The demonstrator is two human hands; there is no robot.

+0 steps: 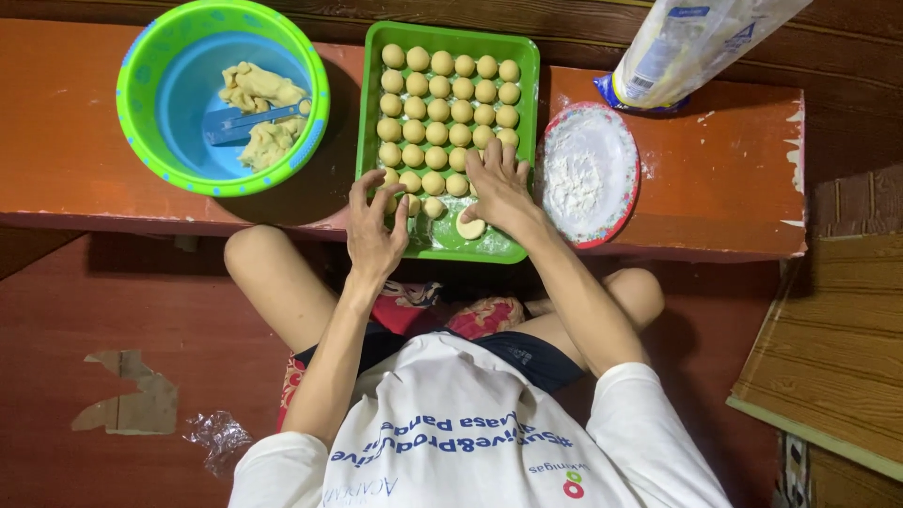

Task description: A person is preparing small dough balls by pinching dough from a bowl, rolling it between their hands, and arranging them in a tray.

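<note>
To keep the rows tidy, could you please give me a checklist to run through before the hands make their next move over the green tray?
1. Free space on the green tray: ok, there is a bare floured strip at its near edge.
2. Dough balls sitting in rows: ok at the far end; cannot tell under the hands.
3. Left hand grip: cannot tell; its fingers curl over balls at the near left.
4. Right hand: ok; open and spread flat, with a flattened dough piece beside its thumb.
5. Dough in the bowl: ok; lumps remain beside the blue scraper.
6. Flour on the plate: ok.
</note>
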